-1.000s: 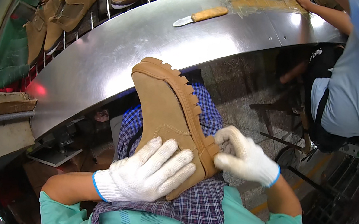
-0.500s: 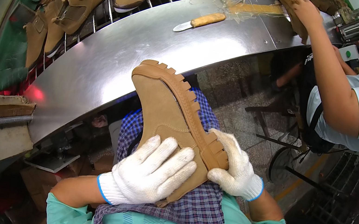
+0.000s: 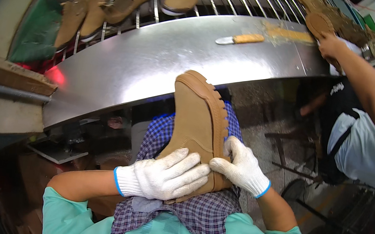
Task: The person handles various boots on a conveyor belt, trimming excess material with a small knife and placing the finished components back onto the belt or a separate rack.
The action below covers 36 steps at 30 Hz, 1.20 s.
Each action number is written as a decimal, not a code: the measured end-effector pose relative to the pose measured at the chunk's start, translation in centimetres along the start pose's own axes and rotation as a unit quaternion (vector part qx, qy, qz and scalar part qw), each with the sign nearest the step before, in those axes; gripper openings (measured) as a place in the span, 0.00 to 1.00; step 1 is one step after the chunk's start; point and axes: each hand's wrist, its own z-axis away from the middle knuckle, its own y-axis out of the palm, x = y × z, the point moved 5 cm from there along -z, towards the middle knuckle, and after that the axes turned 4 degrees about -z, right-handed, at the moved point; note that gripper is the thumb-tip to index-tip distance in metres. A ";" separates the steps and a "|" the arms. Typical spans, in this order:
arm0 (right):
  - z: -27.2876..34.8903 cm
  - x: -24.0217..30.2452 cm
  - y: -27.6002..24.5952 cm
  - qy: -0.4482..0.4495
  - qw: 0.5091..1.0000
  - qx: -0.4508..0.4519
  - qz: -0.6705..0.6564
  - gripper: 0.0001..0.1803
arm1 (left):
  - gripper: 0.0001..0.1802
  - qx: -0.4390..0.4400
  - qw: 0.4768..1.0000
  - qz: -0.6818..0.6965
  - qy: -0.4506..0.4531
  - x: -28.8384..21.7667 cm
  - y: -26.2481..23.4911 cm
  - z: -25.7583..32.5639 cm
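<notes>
A tan ankle boot (image 3: 193, 118) with a chunky ridged sole rests over my lap, its toe pointing away towards the metal bench and its sole turned to the right. My left hand (image 3: 163, 174), in a white knit glove, lies across the boot's side near the ankle, fingers curved over it and thumb hidden. On the sole's edge near the heel, my gloved right hand (image 3: 244, 167) grips with the thumb across the boot's side. The fingertips of both hands almost meet.
A knife (image 3: 240, 39) with a wooden handle lies on the curved steel bench (image 3: 123, 58). Several tan boots (image 3: 130, 1) stand on the roller rack behind it. To the right, a co-worker's hand (image 3: 331, 45) holds another boot (image 3: 319, 24). A cardboard-edged ledge (image 3: 17, 78) juts in at left.
The boot has turned more upright, with less of its heel tread showing. My right thumb has moved further onto its side, and my left fingers are closer together. The co-worker's boot has turned.
</notes>
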 end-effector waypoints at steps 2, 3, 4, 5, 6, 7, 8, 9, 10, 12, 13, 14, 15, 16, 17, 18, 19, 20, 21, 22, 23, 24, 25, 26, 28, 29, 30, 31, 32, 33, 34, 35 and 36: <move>-0.6 -0.4 0.1 -0.008 0.998 0.000 -0.060 0.27 | 0.19 0.020 1.000 0.011 -0.006 0.1 -0.5 0.5; -0.5 -0.9 0.1 -0.004 0.996 -0.001 -0.089 0.25 | 0.21 0.028 0.999 0.027 -0.026 0.0 -0.6 0.4; -0.7 -1.3 -0.3 -0.038 0.991 -0.058 -0.111 0.19 | 0.21 0.049 0.997 0.040 -0.034 0.2 -1.0 0.5; -1.3 -1.8 -0.3 -0.028 0.965 -0.034 -0.260 0.15 | 0.23 0.069 0.995 0.054 -0.042 0.5 -1.7 0.6; -1.9 -1.8 -0.5 -0.019 0.961 -0.005 -0.274 0.15 | 0.24 0.112 0.986 0.115 -0.053 1.0 -2.2 0.2; -2.5 -1.7 -1.0 -0.008 0.958 0.023 -0.284 0.15 | 0.26 0.149 0.971 0.177 -0.063 1.8 -3.0 -0.3; -2.9 -1.8 -1.0 -0.008 0.961 0.065 -0.268 0.17 | 0.28 0.186 0.950 0.239 -0.072 2.5 -3.6 -0.6; -3.3 -1.9 -0.9 -0.008 0.962 0.109 -0.251 0.18 | 0.29 0.159 0.933 0.292 -0.139 3.4 -4.5 -0.6; -3.6 -1.9 -0.7 -0.020 0.960 0.119 -0.255 0.20 | 0.31 0.092 0.903 0.330 -0.257 4.4 -4.3 0.2; -4.4 -1.3 -1.6 0.022 0.955 0.151 -0.253 0.21 | 0.42 0.074 0.795 0.370 -0.476 6.6 -3.2 1.5; -4.7 -1.1 -1.7 0.047 0.951 0.173 -0.253 0.22 | 0.52 0.123 0.715 0.399 -0.561 7.6 -1.5 2.2; -5.0 -1.1 -2.1 0.035 0.954 0.161 -0.252 0.23 | 0.56 0.162 0.682 0.416 -0.579 8.9 0.0 2.2; -5.3 -0.2 -2.8 0.067 0.962 0.157 -0.215 0.23 | 0.61 0.205 0.645 0.429 -0.598 9.4 1.1 2.5; -5.8 0.3 -3.4 0.054 0.967 0.154 -0.195 0.23 | 0.62 0.227 0.646 0.421 -0.595 9.5 1.5 2.2; -6.4 0.7 -3.8 0.040 0.972 0.152 -0.175 0.23 | 0.63 0.250 0.646 0.413 -0.591 9.4 1.9 1.7; -7.2 1.1 -4.5 0.030 0.977 0.143 -0.154 0.25 | 0.65 0.272 0.647 0.403 -0.587 9.6 2.3 1.0; -7.8 2.1 -5.4 0.042 0.978 0.147 -0.139 0.26 | 0.65 0.271 0.638 0.423 -0.583 9.5 3.3 1.0; -8.7 3.0 -5.8 0.026 0.980 0.160 -0.116 0.27 | 0.66 0.271 0.629 0.442 -0.580 9.5 5.0 1.3; -9.4 3.5 -6.2 0.013 0.981 0.170 -0.096 0.28 | 0.67 0.272 0.620 0.464 -0.572 9.6 5.6 0.8; -10.1 4.1 -6.5 0.003 0.977 0.200 -0.067 0.30 | 0.66 0.272 0.622 0.465 -0.569 9.7 5.6 0.6; -10.7 4.6 -6.7 -0.008 0.972 0.230 -0.038 0.31 | 0.65 0.272 0.624 0.466 -0.565 9.7 5.5 0.4; -11.4 5.0 -6.8 -0.018 0.965 0.260 -0.010 0.33 | 0.64 0.273 0.625 0.468 -0.561 9.8 5.1 0.1; -11.9 5.2 -6.8 -0.028 0.957 0.289 0.018 0.34 | 0.63 0.275 0.627 0.470 -0.557 9.8 5.1 -0.1; -12.4 4.8 -6.6 -0.007 0.948 0.319 -0.012 0.35 | 0.63 0.279 0.641 0.461 -0.547 9.5 6.0 0.2; -13.2 4.7 -6.4 0.048 0.919 0.390 -0.017 0.35 | 0.64 0.321 0.623 0.442 -0.559 9.5 5.6 -0.2; -13.5 4.1 -5.9 0.055 0.905 0.421 -0.035 0.34 | 0.64 0.343 0.614 0.432 -0.564 9.3 5.5 -0.2; -13.3 4.6 -6.1 0.048 0.911 0.409 -0.012 0.34 | 0.65 0.309 0.639 0.437 -0.552 9.1 5.5 -0.3; -12.8 4.9 -6.1 0.041 0.917 0.397 0.012 0.34 | 0.64 0.312 0.643 0.427 -0.554 8.9 5.8 -0.2; -12.7 5.6 -6.0 -0.114 0.932 0.327 0.107 0.36 | 0.64 0.315 0.647 0.417 -0.555 8.8 6.1 -0.1; -11.8 7.6 -6.4 -0.097 0.907 0.296 0.283 0.40 | 0.64 0.317 0.651 0.406 -0.558 8.8 6.3 -0.2; -11.1 9.1 -6.3 -0.062 0.901 0.274 0.330 0.41 | 0.63 0.354 0.591 0.426 -0.587 9.0 5.6 -0.6; -10.5 9.7 -6.4 -0.024 0.891 0.249 0.378 0.42 | 0.64 0.341 0.589 0.426 -0.596 8.8 5.4 -0.4; -10.1 9.6 -6.5 -0.029 0.903 0.242 0.353 0.42 | 0.64 0.325 0.592 0.424 -0.604 8.6 5.1 -0.3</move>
